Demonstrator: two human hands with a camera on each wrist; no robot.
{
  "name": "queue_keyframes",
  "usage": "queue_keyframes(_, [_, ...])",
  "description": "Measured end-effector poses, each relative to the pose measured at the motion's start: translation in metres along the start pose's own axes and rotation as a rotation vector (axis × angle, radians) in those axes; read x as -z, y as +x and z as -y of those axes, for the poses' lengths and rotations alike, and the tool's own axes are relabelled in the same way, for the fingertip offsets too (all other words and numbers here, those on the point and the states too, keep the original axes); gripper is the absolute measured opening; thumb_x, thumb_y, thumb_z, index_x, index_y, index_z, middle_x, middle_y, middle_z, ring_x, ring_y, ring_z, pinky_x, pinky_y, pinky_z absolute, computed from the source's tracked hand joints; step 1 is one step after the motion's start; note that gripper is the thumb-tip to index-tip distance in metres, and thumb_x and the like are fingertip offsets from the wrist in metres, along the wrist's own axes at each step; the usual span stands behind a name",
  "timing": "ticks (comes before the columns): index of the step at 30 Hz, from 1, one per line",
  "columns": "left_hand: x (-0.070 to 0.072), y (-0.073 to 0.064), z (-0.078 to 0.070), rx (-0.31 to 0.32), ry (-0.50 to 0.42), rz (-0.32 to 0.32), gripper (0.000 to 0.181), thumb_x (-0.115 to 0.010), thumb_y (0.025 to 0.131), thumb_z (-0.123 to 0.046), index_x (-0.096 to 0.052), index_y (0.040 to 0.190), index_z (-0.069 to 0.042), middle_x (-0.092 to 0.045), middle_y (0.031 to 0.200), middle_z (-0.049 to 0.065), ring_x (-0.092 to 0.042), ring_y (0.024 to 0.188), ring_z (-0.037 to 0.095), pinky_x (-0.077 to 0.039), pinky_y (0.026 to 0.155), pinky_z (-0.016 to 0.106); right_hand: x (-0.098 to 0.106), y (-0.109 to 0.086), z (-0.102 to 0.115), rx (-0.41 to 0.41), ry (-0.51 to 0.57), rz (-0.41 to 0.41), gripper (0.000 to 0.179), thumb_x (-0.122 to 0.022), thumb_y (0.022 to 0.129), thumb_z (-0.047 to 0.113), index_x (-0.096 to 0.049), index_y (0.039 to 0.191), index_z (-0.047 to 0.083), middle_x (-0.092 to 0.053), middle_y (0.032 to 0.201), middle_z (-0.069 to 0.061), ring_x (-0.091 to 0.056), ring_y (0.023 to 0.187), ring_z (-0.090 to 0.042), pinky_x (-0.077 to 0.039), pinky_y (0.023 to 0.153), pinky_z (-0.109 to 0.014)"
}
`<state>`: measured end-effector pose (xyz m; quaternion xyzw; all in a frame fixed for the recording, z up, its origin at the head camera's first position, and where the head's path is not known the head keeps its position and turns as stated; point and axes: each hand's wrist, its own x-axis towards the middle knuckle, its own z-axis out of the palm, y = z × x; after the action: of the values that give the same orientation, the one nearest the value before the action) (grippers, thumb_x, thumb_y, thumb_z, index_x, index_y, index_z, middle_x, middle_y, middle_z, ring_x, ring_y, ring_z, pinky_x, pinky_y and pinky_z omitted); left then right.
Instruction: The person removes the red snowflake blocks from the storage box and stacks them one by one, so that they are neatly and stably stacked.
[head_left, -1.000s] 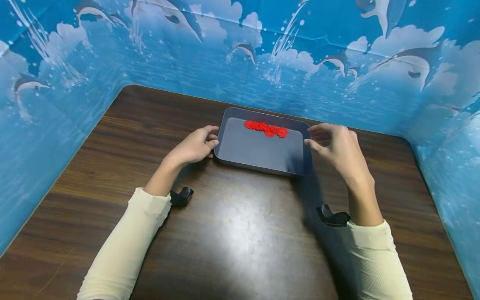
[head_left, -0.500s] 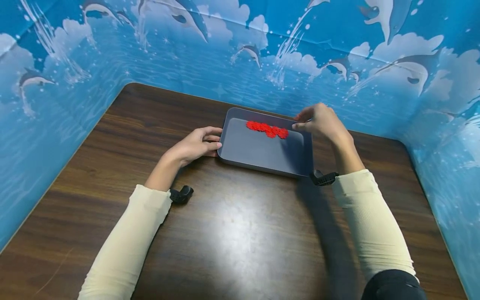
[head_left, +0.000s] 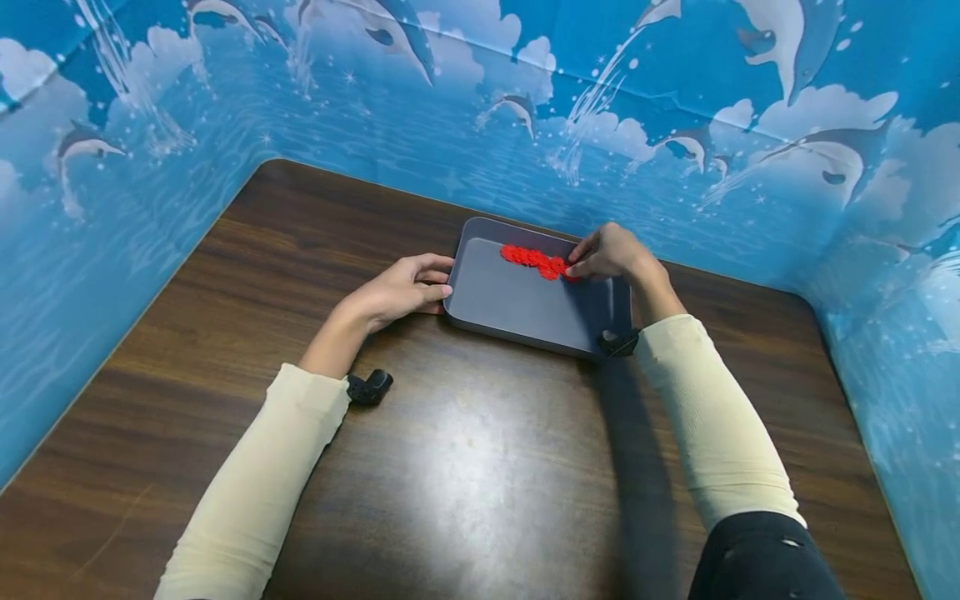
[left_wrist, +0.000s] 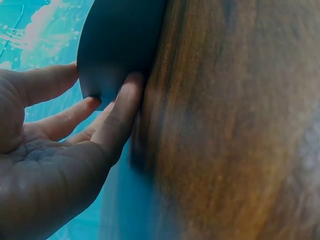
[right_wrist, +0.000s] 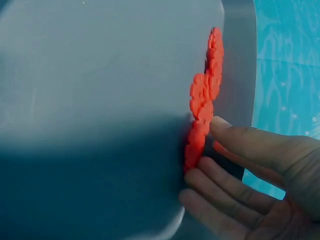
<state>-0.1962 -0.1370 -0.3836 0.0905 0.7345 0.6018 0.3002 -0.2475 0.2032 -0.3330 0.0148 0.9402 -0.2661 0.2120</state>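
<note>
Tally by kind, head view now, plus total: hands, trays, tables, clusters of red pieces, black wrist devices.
Hands: 2 (left hand, right hand)
Trays: 1 (gray tray)
Tables: 1 (wooden table)
Clusters of red pieces: 1 (red cluster; pieces overlap, so no reliable piece count)
Black wrist devices: 2
Total: 7, counting the cluster as one

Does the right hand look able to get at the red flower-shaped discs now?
Likely yes: the right hand is over the gray tray, its fingertips at one end of the red flower-shaped discs, and nothing seems to block the way.
</note>
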Motion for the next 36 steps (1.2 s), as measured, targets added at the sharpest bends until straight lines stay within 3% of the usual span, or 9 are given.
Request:
queue_keyframes(11, [0.001,-0.002,-0.001,0.006,0.005,0.001,0.06,-0.054,0.113,-0.007,-0.031,0.169,-0.008,-0.045,0.163,0.022,-0.057,0.142,0.038,-0.056,0.118,0.051,-0.011,0.0,-0.001,0.006,-0.09,-0.084,0.023,-0.087,0.092,0.012,-0.08,0.11,0.001,-0.078,0.106,-0.017,-0.07,0.087,-0.028,-0.066,0.079,-0.047])
queue_keyframes(28, [0.002,-0.002,-0.001,-0.005,-0.005,0.005,0.059,-0.053,0.113,-0.006,-0.033,0.168,-0.007,-0.045,0.162,0.023,-0.059,0.141,0.039,-0.055,0.118,0.051,-0.014,0.001,0.001,-0.01,-0.16,-0.107,0.021,-0.088,0.092,0.015,-0.082,0.106,0.0,-0.073,0.113,-0.02,-0.062,0.098,-0.031,-0.061,0.078,-0.044])
queue_keyframes(36, [0.002,-0.001,-0.001,0.017,-0.026,-0.002,0.058,-0.054,0.113,-0.006,-0.034,0.167,-0.007,-0.045,0.162,0.022,-0.059,0.14,0.038,-0.056,0.118,0.05,-0.014,0.001,-0.002,0.014,-0.126,-0.093,0.019,-0.087,0.093,0.015,-0.078,0.101,0.0,-0.075,0.101,-0.015,-0.064,0.087,-0.027,-0.06,0.068,-0.035])
